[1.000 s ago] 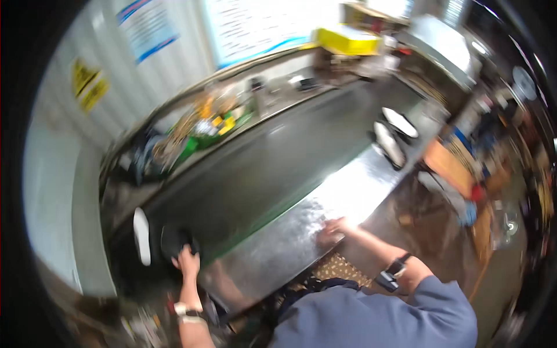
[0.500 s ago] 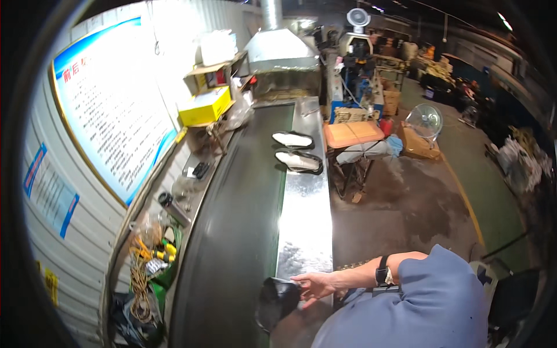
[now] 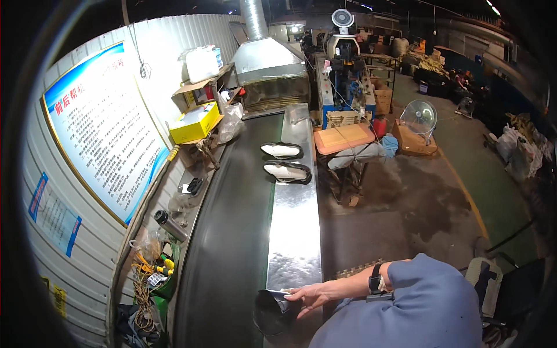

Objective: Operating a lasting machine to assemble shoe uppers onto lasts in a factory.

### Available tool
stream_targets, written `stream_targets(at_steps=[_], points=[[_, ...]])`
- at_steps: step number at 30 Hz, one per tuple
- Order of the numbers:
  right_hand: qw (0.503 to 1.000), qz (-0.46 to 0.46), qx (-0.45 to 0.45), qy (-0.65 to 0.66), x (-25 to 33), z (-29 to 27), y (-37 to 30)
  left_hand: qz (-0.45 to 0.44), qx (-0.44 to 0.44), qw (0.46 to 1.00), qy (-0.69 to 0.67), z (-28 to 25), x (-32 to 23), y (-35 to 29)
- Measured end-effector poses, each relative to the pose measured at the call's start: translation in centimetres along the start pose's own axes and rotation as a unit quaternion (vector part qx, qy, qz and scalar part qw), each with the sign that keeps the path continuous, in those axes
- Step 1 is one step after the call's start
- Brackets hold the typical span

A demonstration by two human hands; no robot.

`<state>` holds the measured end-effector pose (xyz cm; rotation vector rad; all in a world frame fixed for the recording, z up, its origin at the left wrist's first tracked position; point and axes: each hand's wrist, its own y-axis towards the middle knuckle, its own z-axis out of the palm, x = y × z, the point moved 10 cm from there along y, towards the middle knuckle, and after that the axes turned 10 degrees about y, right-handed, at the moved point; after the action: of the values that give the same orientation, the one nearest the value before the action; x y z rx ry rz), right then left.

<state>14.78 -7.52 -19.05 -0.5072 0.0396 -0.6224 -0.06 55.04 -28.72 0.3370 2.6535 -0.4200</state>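
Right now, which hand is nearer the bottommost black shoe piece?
Right: the right hand holds the black shoe piece by its edge; the left hand is out of view.

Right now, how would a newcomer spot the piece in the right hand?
Start from the long dark surface with a shiny metal strip along its right side. Near the picture's lower edge, the right hand holds a curved black piece. Unlike the two white-faced shoe pieces farther up, it looks mostly dark.
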Motion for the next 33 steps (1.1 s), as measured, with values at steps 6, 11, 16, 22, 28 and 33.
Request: stream_targets(at_steps=[6,11,16,22,28,33], points=[[0.993,-0.031,-0.101,-0.048,2.6,-3.3,-2.7,0.512,-0.191,0.826,0.138,-7.9,-15.8,-26.6],[0.994,-0.062,-0.016,-0.087,4.3,-1.7,-2.5,0.614,-0.141,0.771,0.098,-4.4,-21.1,-39.6],[0.994,-0.096,-0.011,-0.047,7.9,-3.0,-4.4,0.737,-0.065,0.666,0.090,2.1,-23.7,-53.2],[0.983,-0.134,-0.120,-0.025,8.7,-4.6,-5.6,0.746,0.033,0.657,0.101,8.5,-22.2,-57.7],[0.784,-0.160,0.017,-0.599,8.1,4.1,-10.1,-0.002,0.427,0.708,-0.562,10.4,-22.5,-44.4],[0.424,-0.256,0.251,-0.832,-1.1,3.7,-12.1,-0.109,0.528,0.696,-0.474,12.3,-19.9,-39.2]])
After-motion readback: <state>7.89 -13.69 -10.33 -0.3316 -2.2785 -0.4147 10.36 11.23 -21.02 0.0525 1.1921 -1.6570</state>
